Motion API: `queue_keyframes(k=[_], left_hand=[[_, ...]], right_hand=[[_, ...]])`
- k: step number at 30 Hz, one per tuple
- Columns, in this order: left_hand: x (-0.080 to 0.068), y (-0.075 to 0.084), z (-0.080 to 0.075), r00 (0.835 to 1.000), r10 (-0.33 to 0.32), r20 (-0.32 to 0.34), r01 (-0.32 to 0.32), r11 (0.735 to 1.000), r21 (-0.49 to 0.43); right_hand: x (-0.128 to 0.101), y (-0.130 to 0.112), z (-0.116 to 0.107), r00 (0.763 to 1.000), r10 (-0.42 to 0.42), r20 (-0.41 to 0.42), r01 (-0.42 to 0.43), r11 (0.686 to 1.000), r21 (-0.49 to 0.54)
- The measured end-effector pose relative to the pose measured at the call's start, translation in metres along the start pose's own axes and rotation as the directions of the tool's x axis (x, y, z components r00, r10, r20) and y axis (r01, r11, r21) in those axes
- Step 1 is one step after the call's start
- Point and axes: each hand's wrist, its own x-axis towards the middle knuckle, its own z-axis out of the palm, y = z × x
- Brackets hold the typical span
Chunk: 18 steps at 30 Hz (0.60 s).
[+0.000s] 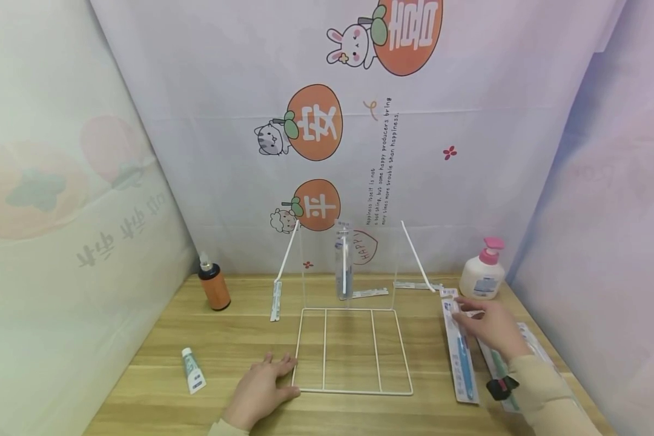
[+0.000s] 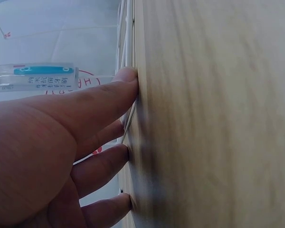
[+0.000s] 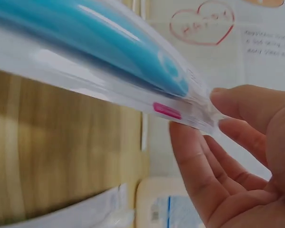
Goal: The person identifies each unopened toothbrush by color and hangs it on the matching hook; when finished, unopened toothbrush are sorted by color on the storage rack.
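Head view: pump bottle (image 1: 483,274) just beyond right hand (image 1: 490,329) pinching toothbrush pack (image 1: 460,351).

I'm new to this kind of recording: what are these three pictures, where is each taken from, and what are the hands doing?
There is no machine here: a person works with two bare hands. The wide picture comes from a camera on the head, looking down at a wooden table. The other two come from cameras strapped to each wrist.

The left hand lies flat, fingers straight, pressing the table beside the corner of a white wire rack. A packaged toothbrush hangs from the rack's clear upright panel.

The right hand has its grip on the top end of a blue toothbrush in a clear blister pack; the wrist view shows fingers pinching the pack's edge.

Also on the table: an orange bottle, a small white tube and a white pump bottle with a pink top.
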Motion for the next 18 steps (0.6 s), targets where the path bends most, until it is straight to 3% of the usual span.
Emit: queue_keyframes(k=[5, 9, 12, 18], left_hand=[[0.000, 0.001, -0.001, 1.000, -0.004, 0.002, 0.004, 1.000, -0.011], [0.000, 0.002, -0.001, 1.000, 0.002, -0.002, -0.002, 1.000, -0.010], [0.000, 0.002, -0.002, 1.000, 0.004, -0.005, -0.004, 1.000, -0.004], [0.000, 0.002, -0.001, 1.000, 0.004, 0.000, -0.004, 1.000, -0.003]], right_hand=[[-0.004, -0.031, 0.000, 0.992, -0.083, -0.096, 0.082, 0.997, -0.013], [-0.007, -0.059, 0.007, 0.966, -0.170, -0.195, 0.179, 0.983, 0.032], [-0.010, -0.080, 0.016, 0.934, -0.243, -0.263, 0.275, 0.957, 0.090], [-0.018, -0.122, 0.035, 0.836, -0.404, -0.372, 0.485, 0.861, 0.156]])
